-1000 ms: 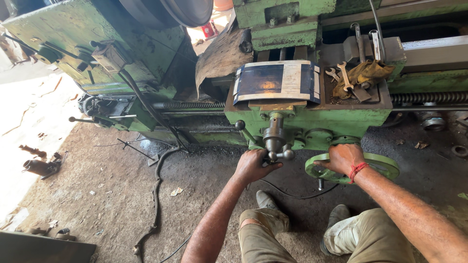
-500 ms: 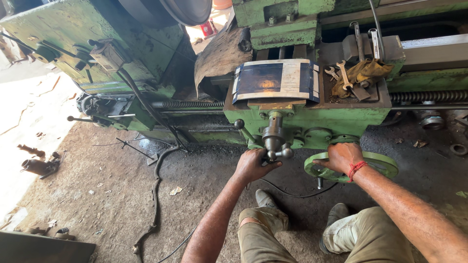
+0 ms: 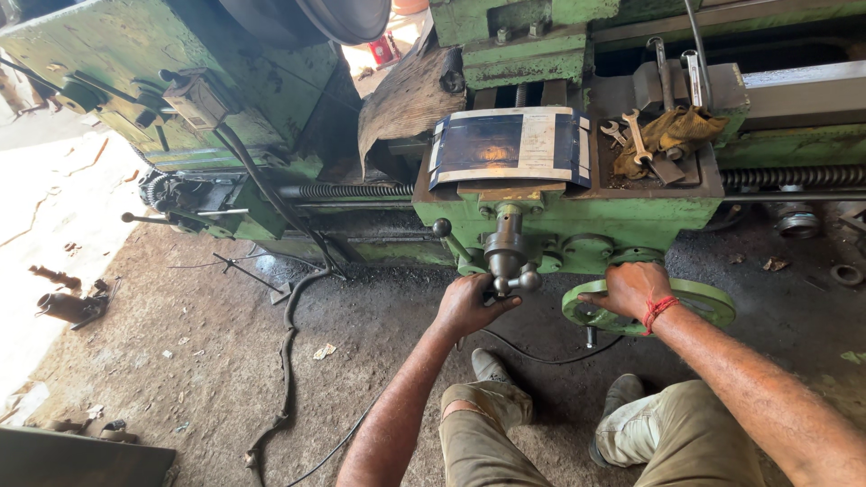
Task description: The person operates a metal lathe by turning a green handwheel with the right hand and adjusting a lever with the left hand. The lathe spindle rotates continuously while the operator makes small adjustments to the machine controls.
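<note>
I stand at a green lathe carriage [image 3: 631,216]. My left hand [image 3: 469,305] is closed around the metal cross-slide crank handle [image 3: 508,261] that sticks out of the carriage front. My right hand [image 3: 631,290], with a red thread at the wrist, grips the rim of the round green handwheel [image 3: 699,302] to the right of the crank. A dark folded sheet with pale borders [image 3: 510,147] lies over the top of the carriage above the crank.
Spanners [image 3: 634,135] and a yellow rag [image 3: 677,131] rest on the carriage top at right. The lead screw [image 3: 794,177] runs to the right. A black cable [image 3: 289,361] trails over the dirt floor; metal scraps [image 3: 68,307] lie far left. My shoes [image 3: 492,368] stand below the wheel.
Both hands stay on the crank and the handwheel. The view has barely shifted; no clear turning of either control shows.
</note>
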